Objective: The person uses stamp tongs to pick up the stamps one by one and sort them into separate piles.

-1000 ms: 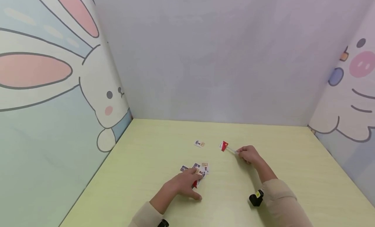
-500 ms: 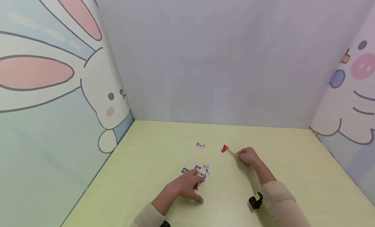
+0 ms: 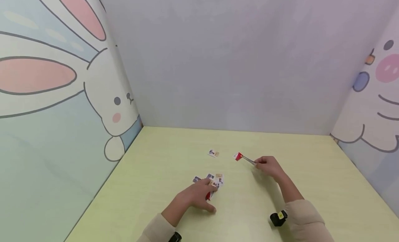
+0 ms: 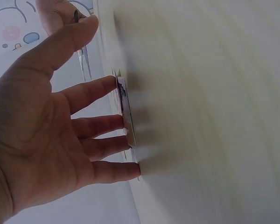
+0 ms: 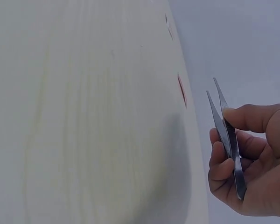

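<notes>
- Left hand (image 3: pixel 197 195): fingers outstretched, tips resting on cards, thumb off to the side, clenching nothing. Hardly shifted over the last second.
- Pile of stamp-like cards (image 3: pixel 219 177): under and just beyond the left fingertips, overlapping, partly covered.
- Single stamp-like card (image 3: pixel 213 153): flat, farther back, apart from the pile.
- Red-and-white card (image 3: pixel 238 156): on the table, right of the single one, roughly where it was.
- Tweezers (image 5: pixel 234 151): tips parted, nothing between, apart from the red-and-white card in right wrist view. Looks let go, so the card likely sits by itself.
- Right hand (image 3: pixel 270 166): pinching tweezers; pulled slightly rightward since a second ago.
- Edges: rabbit-printed wall (image 3: pixel 56 141) left, grey back panel (image 3: pixel 218 68) behind the cards, pig-printed wall (image 3: pixel 386 124) right. Broad tabletop (image 3: pixel 311 158) stretch right of the right forearm; room to swing.
</notes>
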Tool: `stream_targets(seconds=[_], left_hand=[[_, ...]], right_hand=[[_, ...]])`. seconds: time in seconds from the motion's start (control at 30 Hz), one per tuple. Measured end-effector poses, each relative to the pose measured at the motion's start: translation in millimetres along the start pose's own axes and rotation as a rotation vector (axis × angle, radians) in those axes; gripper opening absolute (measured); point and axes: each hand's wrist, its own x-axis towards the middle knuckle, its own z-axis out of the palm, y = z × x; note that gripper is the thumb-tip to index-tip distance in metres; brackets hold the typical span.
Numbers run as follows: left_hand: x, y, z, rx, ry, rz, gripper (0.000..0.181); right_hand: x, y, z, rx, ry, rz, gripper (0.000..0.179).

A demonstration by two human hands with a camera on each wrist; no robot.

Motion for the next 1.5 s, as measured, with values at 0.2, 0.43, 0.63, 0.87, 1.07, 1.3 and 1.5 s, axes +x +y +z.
stream_targets(seconds=[0.2, 0.43, 0.63, 0.87, 1.07, 1.3, 1.5], left_hand=[[0.3, -2.0, 2.2, -0.009, -0.008, -0.007, 0.067], [-0.6, -2.6, 1.3, -0.013, 0.002, 0.005, 0.067], [-0.1, -1.3, 0.4, -0.024, -0.002, 0.005, 0.069], [0.3, -1.0, 1.7, -0.018, -0.008, -0.006, 0.068], [1.0, -2.1, 2.6, -0.019, -0.007, -0.011, 0.068], [1.8, -6.1, 4.3, -0.019, 0.002, 0.026, 0.070], [3.9, -6.9, 6.3, -0.013, 0.005, 0.029, 0.069]], right_hand=[[-5.8, 1, -11, 0.040, -0.088, -0.003, 0.022], [-6.6, 7, -27, 0.080, -0.246, -0.090, 0.025], [-8.3, 13, -28, 0.089, -0.379, -0.145, 0.021], [-14.2, 15, -20, 0.076, -0.417, -0.170, 0.019], [-13.0, 13, -12, 0.040, -0.420, -0.206, 0.017], [-7.8, 8, -2, 0.005, -0.475, -0.252, 0.017], [-3.9, 2, 9, -0.011, -0.501, -0.263, 0.015]])
